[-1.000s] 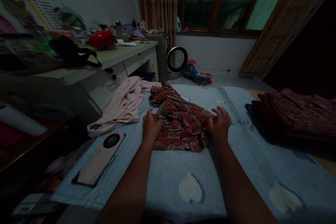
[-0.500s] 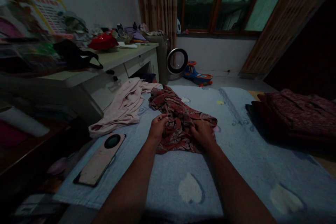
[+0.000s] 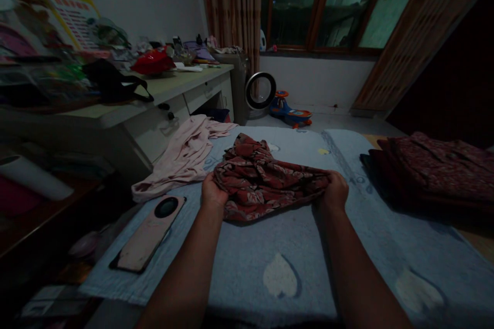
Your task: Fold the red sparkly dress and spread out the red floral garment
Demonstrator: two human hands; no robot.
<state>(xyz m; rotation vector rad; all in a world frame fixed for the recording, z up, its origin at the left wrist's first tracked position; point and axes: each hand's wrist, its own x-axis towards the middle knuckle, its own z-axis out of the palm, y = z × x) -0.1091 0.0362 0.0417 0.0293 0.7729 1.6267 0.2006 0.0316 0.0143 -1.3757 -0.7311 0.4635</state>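
Note:
A crumpled red-brown patterned garment [image 3: 262, 185] is stretched sideways between my two hands over the light blue cover [image 3: 247, 272]. My left hand [image 3: 214, 191] is closed on its left edge. At the right end, my right hand [image 3: 335, 190] grips the drawn-out corner of the cloth. The far part of the garment lies bunched up. To the left of it rests a pale pink garment [image 3: 181, 157], loosely spread, and nearer me a phone [image 3: 148, 236] with a round dark camera ring.
Folded dark red clothes [image 3: 443, 169] are stacked at the right. A cluttered desk [image 3: 173, 85] runs along the left. Beyond the cover stand an open round appliance door [image 3: 261, 91] and a blue-orange ride-on toy [image 3: 289, 110].
My hands have moved apart, the left one leftward and the right one rightward. The patterned garment is now pulled wider, and its far part has shifted.

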